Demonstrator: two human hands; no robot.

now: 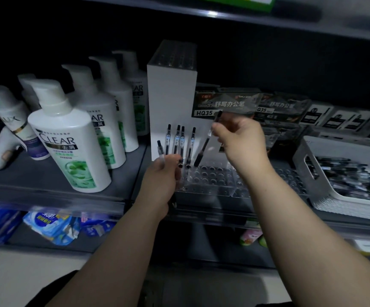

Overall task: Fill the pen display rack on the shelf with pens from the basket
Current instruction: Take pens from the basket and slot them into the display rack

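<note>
Two bare forearms reach up from the bottom edge to the shelf [46, 180]. The left hand [160, 176] has its fingers [176, 171] curled round a clear pen [160, 149], whose black top stands above the knuckles. The pen's lower end is hidden behind the hand. The right hand [239, 138] pinches a second pen [204, 149] near its top. This pen is tilted, with its black tip low and just above the transparent pen rack [215, 178], whose rows of round holes are blurred. Four pens [180, 140] stand upright in holes at the rack's left side, in front of a white block [171, 96]. To the right of the rack sits the white basket [303, 156], cut off by the frame edge. It holds a heap of dark pens [345, 176] too smeared to count. Behind the right hand, pen boxes [219, 105] read "HQ35" beside Chinese characters. On the left stand white pump bottles [66, 138] marked "CLEAR", and one LUX bottle [13, 122]. Blue packets [51, 224] lie on the lower shelf, their print unreadable.
</note>
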